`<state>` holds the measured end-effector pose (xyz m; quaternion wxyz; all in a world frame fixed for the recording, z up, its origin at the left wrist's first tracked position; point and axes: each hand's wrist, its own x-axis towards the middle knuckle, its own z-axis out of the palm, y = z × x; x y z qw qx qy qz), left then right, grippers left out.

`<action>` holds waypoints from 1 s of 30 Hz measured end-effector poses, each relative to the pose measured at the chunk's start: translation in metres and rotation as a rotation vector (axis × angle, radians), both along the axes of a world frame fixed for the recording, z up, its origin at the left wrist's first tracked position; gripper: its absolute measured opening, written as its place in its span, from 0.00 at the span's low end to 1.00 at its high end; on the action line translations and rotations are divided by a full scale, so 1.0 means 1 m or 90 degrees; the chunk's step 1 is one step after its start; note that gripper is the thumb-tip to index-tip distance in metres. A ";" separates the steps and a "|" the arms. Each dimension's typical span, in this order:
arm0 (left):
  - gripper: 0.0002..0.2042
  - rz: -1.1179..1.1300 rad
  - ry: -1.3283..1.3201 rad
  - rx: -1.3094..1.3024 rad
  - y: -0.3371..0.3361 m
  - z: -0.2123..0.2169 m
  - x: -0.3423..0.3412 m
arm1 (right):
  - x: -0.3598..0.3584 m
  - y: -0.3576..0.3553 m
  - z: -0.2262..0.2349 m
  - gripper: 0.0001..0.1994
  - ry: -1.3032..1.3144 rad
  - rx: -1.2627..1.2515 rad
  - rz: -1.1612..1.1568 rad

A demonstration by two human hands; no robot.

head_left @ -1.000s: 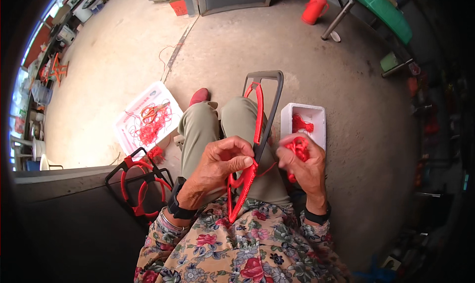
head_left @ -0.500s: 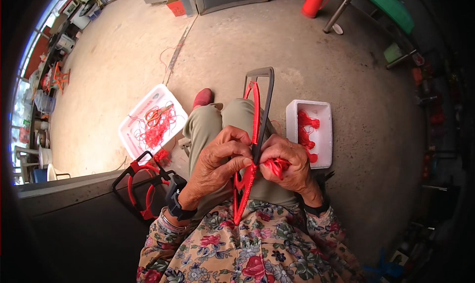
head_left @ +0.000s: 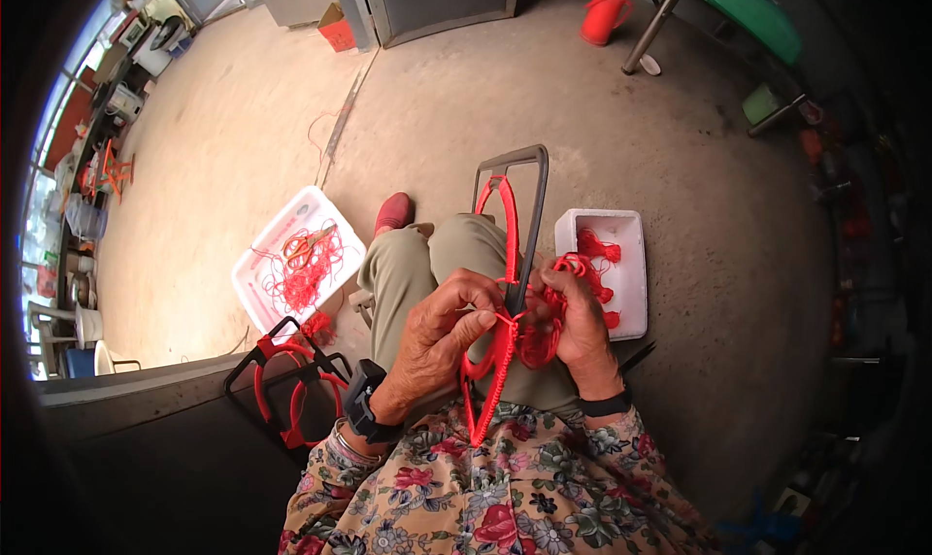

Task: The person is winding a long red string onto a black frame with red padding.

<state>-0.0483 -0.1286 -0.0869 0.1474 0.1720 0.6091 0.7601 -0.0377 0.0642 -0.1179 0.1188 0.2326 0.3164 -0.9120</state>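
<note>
A dark metal frame (head_left: 535, 182) stands upright on my lap, with a braided red cord loop (head_left: 507, 227) running along its inside. My left hand (head_left: 442, 327) pinches the red cord at the frame's bar, thumb and fingers closed on it. On the other side of the bar, my right hand (head_left: 575, 324) grips a bundle of red cord (head_left: 544, 314). A length of braided red cord (head_left: 488, 395) hangs down from between the hands toward my flowered shirt.
A white foam box (head_left: 631, 285) with red cord pieces sits on the concrete floor by my right knee. Another white tray (head_left: 254, 281) with red thread and scissors (head_left: 307, 246) lies to the left. More dark frames with red loops (head_left: 289, 385) lean at my left side.
My right hand has come away from the white box and closed in beside the frame with a bundle of red cord. Both hands now meet at the bar.
</note>
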 end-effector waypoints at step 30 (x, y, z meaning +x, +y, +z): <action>0.07 -0.109 0.451 -0.383 -0.010 0.076 -0.026 | 0.048 0.034 0.031 0.17 0.078 0.077 -0.171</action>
